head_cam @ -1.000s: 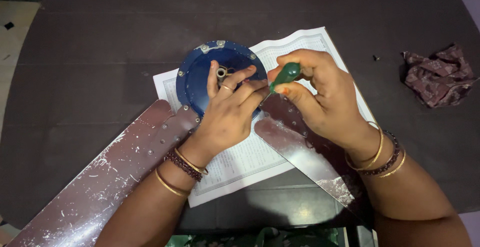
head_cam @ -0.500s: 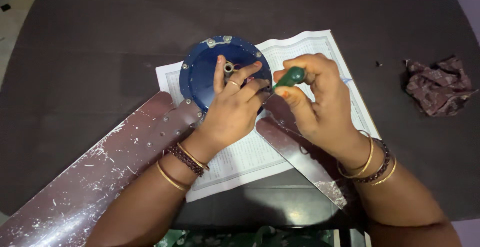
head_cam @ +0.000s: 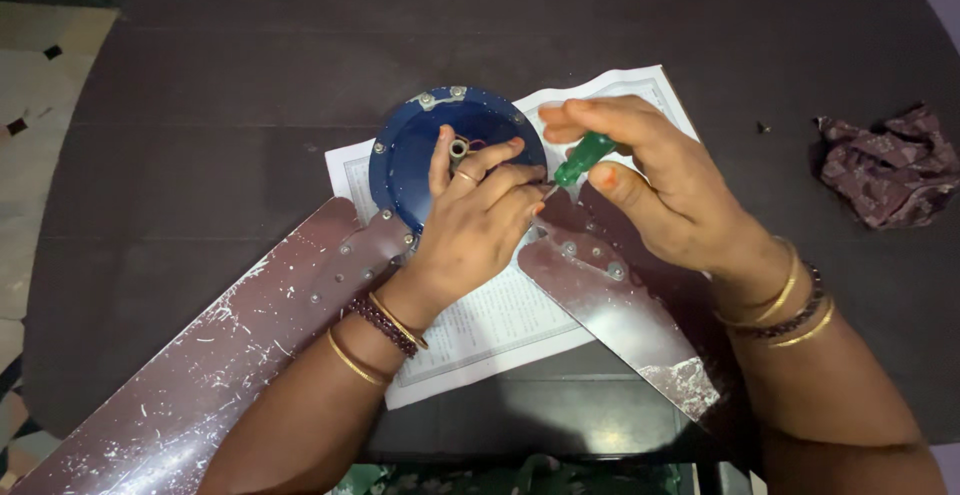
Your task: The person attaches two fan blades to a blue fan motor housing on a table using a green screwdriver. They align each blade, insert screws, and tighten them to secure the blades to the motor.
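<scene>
A dark round table [head_cam: 200, 75] fills most of the view; on it a ceiling fan is laid, its two maroon blades spattered with pale flecks; the left blade [head_cam: 220, 355] runs down toward the lower left corner, and the right blade [head_cam: 620, 305] runs down toward the lower right, under the right forearm. Beneath the fan a printed sheet of paper [head_cam: 500, 325] is spread, its upper corner showing beyond the right hand. The blue round motor housing [head_cam: 405, 160] sits where the blades meet, with screws around its rim and a short metal shaft [head_cam: 459, 147] at its centre.

The left hand [head_cam: 478, 220] is laid on the housing, fingers partly spread; the index finger rests just beside the shaft and the others are pressed toward the housing's right edge; nothing is gripped by it as far as can be seen. The right hand [head_cam: 650, 185] is closed around a green-handled screwdriver [head_cam: 583, 158], held between thumb and fingers and slanted down to the left; its tip appears to meet the joint between the housing and the right blade, though that spot is partly hidden by the left fingers.

A crumpled patterned cloth [head_cam: 885, 165] lies well apart at the right; a small loose screw [head_cam: 764, 128] lies near it.
</scene>
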